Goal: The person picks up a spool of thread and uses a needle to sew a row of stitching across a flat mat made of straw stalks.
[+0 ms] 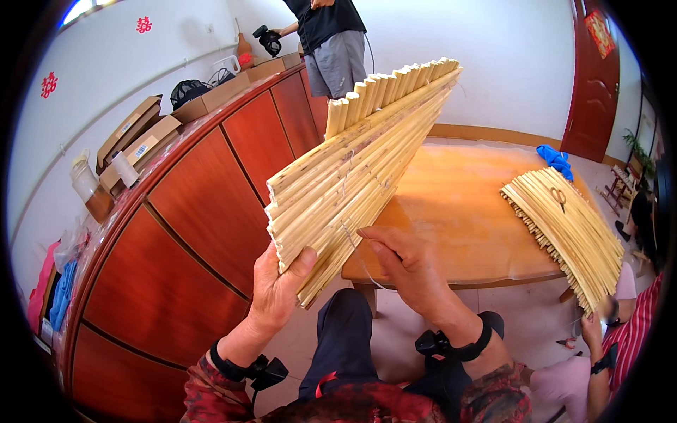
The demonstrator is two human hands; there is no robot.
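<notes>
A panel of pale yellow plant stalks, laid side by side and stitched across with thread, is held up tilted before me. My left hand grips its lower near edge, thumb on the front face. Close to the panel's lower right side, my right hand is closed in a pinch. A thin pale thread leaves the stalks, hangs in a slack curve and meets the right hand; whether a needle is between the fingertips is hidden. Dark straps with small black devices circle both wrists.
On the wooden table lies a second stalk panel with scissors on it, a co-worker's hand at its near end. A blue cloth lies behind. Red cabinets carrying boxes line the left. Another person stands at the back.
</notes>
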